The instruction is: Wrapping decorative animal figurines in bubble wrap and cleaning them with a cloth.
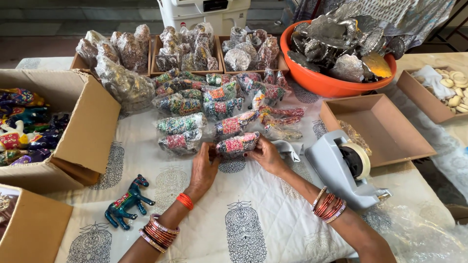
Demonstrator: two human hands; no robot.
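A wrapped figurine (pixel 238 144) held between two hands on a cloth-covered bench (pixel 253 219).

The figurine, painted and sealed in clear wrap, is pinched at its ends by the left hand (pixel 204 168) and the right hand (pixel 265 155), fingers curled on it, near the middle of the bench. More wrapped figurines (pixel 214 104) are laid in rows just behind it. A bare blue horse (pixel 126 200) is stood toward the left edge; a tape dispenser (pixel 343 168) is set toward the right edge.
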